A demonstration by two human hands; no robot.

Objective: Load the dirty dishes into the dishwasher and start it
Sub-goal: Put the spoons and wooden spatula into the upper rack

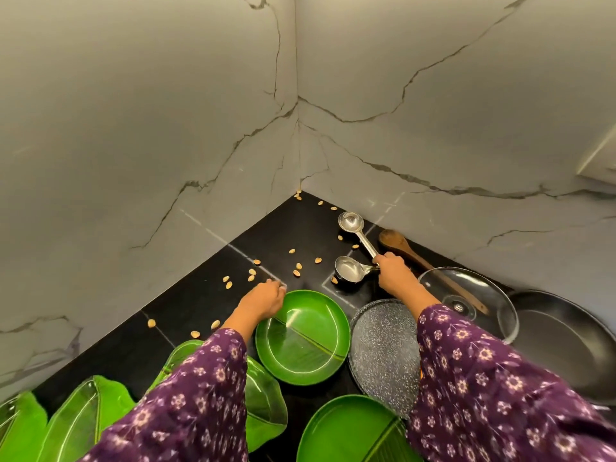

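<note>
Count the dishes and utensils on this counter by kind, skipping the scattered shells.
Steel ladles: 2
Wooden spoon: 1
Glass lid: 1
Pans: 2
Round green plates: 2
Leaf-shaped green plates: 3
Total: 11

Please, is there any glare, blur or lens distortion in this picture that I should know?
Head view: the wide lens stretches the purple sleeves near the bottom edge, and they look slightly soft; bright glare sits on the steel ladles and the glass lid; the marble walls are softly lit, without hard shadows.
</note>
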